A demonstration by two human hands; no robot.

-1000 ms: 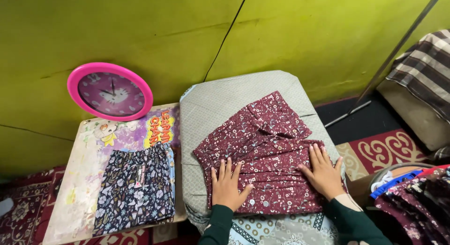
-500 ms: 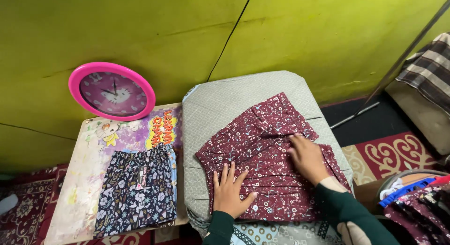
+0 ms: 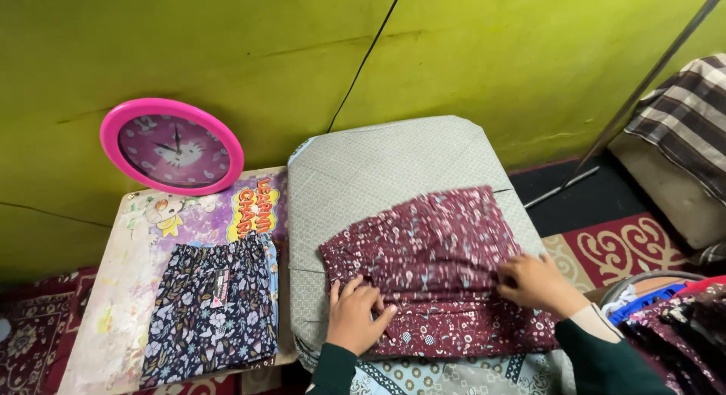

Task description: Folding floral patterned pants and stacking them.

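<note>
**Asker:** What are your hands doing?

**Me:** Both of my hands are on a maroon garment with a small floral print. It lies folded on a grey padded board in front of me. My left hand is at the garment's near left part, fingers curled and pinching a fold of the cloth. My right hand is at the right edge, fingers bent and gripping the fabric there. The cloth between my hands looks blurred, so I cannot tell exactly how its layers lie.

**Asker:** Where is the garment on the board?

**Me:** It covers the near half, its lower edge close to the board's front edge. The far half of the board is bare grey cover.

**Asker:** What else is around you?

**Me:** To my left, touching the board's side, is a low table with a colourful picture top. On it lies 1 folded dark garment with pale flowers. A round pink clock leans against the yellow-green wall behind that table. At my far right is a basket rim with more printed cloth spilling beside it. A red patterned rug lies beyond it, with a striped brown cloth further back.
</note>
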